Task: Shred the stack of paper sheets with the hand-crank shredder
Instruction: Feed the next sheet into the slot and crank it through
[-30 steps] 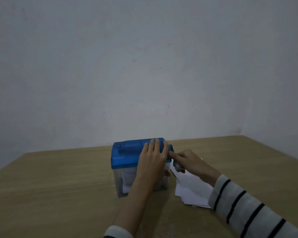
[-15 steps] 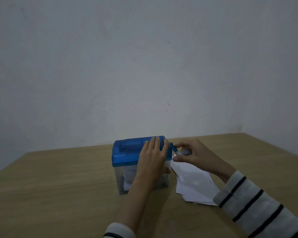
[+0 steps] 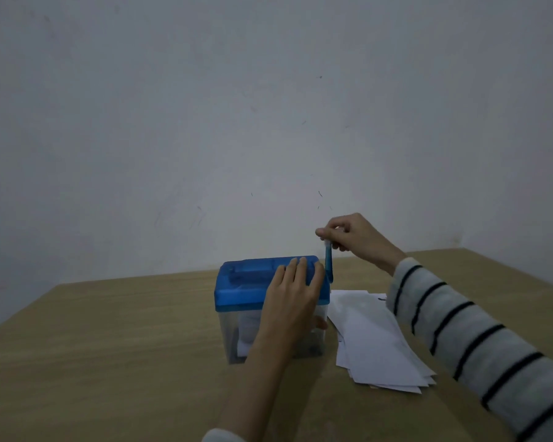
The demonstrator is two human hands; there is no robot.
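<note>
The hand-crank shredder [image 3: 243, 287] stands mid-table, with a blue lid over a clear bin that holds white paper. My left hand [image 3: 296, 298] lies over the lid's right end, fingers on top and thumb down the bin's side, gripping it. The blue crank [image 3: 328, 266] stands upright at the shredder's right end. My right hand [image 3: 348, 232] pinches the crank's knob at the top of its turn. A stack of white paper sheets [image 3: 374, 339] lies flat on the table just right of the shredder, under my right forearm.
The wooden table [image 3: 125, 346] runs to a plain grey wall close behind. Its back edge is just beyond the shredder, and its right edge slants down at the far right.
My right hand has swung the crank from low beside the shredder up to vertical. The left hand stays on the lid.
</note>
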